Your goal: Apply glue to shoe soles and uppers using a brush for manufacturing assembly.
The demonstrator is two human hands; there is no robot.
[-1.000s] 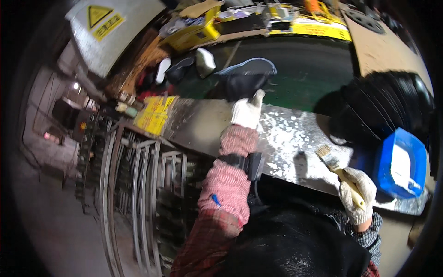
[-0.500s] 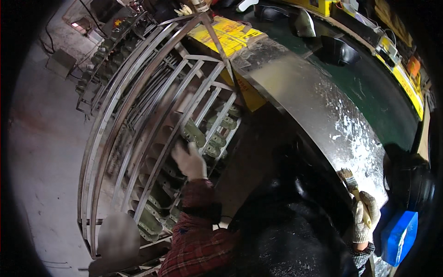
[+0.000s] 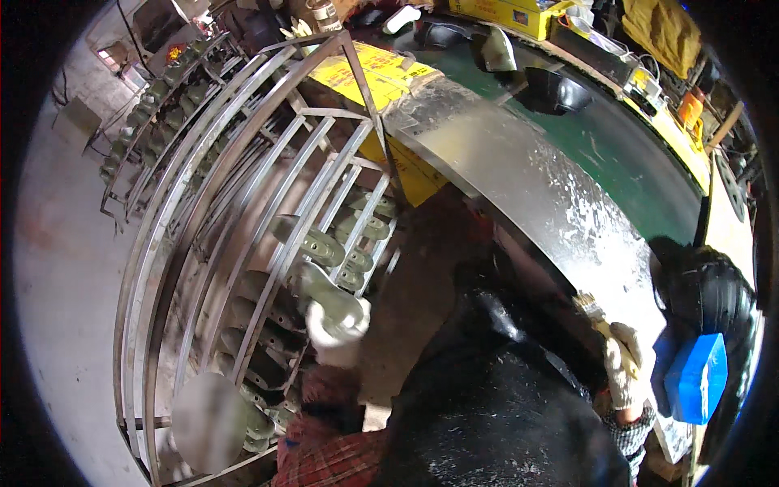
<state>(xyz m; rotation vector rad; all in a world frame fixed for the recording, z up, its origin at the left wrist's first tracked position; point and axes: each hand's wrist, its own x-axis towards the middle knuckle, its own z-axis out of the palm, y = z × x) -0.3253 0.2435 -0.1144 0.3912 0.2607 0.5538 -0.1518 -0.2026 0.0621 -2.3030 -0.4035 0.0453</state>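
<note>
My left hand point(image 3: 337, 326), in a white glove, is closed around the near end of an olive-green, shoe-sole-shaped piece point(image 3: 326, 290), slightly blurred by motion. It is at the right side of a metal rack point(image 3: 280, 235), where several similar olive pieces point(image 3: 320, 247) lie on the bars. Over the near end of the bench point(image 3: 519, 154), my right hand point(image 3: 625, 369), in a knitted glove, grips a brush point(image 3: 591, 307) by its pale handle. The bristles point away from me, beside white smears on the bench's metal surface; whether they touch it I cannot tell.
A blue box-shaped container point(image 3: 698, 378) is right of my right hand. Dark curved pieces point(image 3: 560, 91) lie on the green surface point(image 3: 625, 166) beyond the metal strip. Yellow cartons point(image 3: 515, 16) line the far side. Another rack with olive pieces point(image 3: 162, 114) stands far left.
My left hand has gone from reaching open toward the rack to holding an olive sole-shaped piece. My right hand keeps hold of the brush. The whole view has shifted slightly.
</note>
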